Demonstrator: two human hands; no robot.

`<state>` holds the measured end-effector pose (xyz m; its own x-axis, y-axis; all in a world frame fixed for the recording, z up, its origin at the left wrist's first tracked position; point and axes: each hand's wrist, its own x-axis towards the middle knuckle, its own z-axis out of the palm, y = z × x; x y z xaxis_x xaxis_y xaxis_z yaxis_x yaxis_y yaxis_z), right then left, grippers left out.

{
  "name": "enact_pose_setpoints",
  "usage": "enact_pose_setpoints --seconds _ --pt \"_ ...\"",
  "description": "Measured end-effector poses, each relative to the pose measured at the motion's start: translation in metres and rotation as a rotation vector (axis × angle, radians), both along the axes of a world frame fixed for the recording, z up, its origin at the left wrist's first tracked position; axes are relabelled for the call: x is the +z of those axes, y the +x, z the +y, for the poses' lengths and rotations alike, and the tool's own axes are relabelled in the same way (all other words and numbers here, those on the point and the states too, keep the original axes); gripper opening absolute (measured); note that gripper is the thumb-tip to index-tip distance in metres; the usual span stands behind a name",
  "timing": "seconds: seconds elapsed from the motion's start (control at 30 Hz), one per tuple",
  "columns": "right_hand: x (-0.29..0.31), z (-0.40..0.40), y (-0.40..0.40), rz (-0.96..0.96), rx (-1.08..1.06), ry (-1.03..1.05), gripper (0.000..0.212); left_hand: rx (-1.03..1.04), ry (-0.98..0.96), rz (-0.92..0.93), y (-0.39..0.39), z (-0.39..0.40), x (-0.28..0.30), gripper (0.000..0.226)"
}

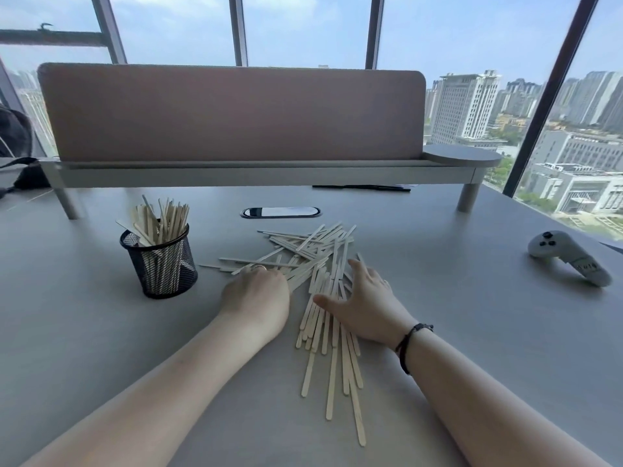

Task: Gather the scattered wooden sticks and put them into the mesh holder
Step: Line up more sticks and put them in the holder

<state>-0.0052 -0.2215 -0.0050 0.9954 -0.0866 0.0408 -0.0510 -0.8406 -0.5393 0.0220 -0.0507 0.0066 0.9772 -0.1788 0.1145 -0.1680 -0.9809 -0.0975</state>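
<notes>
- the scattered wooden sticks are lying in a loose pile on the grey table, fanning from a far cluster near the oval cable port down to a few long ones trailing toward the near edge.
- the left hand is resting on the left side of the pile with its fingers curled down over the sticks; a ring is showing on one finger, but the back of the hand is hiding whether any stick is actually pinched, so i cannot tell.
- the right hand is lying on the right side of the pile with fingers spread and fairly straight, the thumb pointing left across the sticks; it is pressing on them rather than closing round any.
- a dark cord bracelet is sitting on the right wrist.
- the mesh holder is standing upright on the table to the left of the pile, near the left hand but apart from it.
- a bunch of sticks in the holder is standing on end, leaning outward above the rim.
- a white handheld controller is lying well apart on the right of the table.
- a raised shelf with a pinkish divider panel is spanning the far side, with windows and city buildings behind it.
</notes>
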Motion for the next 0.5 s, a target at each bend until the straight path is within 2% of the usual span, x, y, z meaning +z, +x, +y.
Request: enact_pose_setpoints --seconds 0.2,0.5 --pt "0.0 0.0 -0.001 0.001 0.004 -0.003 0.097 -0.037 0.241 0.043 -0.006 -0.022 -0.003 0.037" --pt "-0.002 0.001 -0.001 -0.002 -0.001 -0.015 0.096 -0.005 0.054 0.069 -0.008 -0.015 0.007 0.027"
